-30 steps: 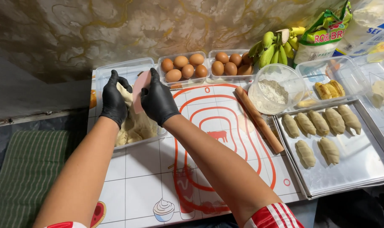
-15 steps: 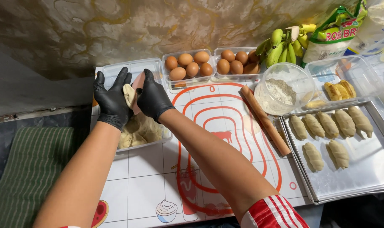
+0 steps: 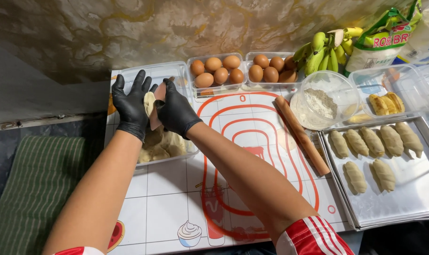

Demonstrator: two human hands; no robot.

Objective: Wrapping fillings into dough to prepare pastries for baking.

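Both my hands wear black gloves and hover over a clear plastic tub (image 3: 129, 75) of pale dough pieces (image 3: 163, 145) at the left of the mat. My left hand (image 3: 131, 105) cups a small lump of dough (image 3: 149, 102) against its palm. My right hand (image 3: 175, 111) grips a pinkish scraper (image 3: 157, 109) and presses its edge against that dough lump. The two hands are close together, nearly touching.
A white baking mat (image 3: 176, 198) with red rings covers the table. A wooden rolling pin (image 3: 303, 135) lies on it. Two trays of brown eggs (image 3: 218, 72), green bananas (image 3: 321, 52), a flour bowl (image 3: 322, 101), and a metal tray (image 3: 412, 193) of shaped dough rolls sit right.
The hands have stayed over the tub, with the dough lump and scraper between them, shifting only slightly. The view has tilted a little.
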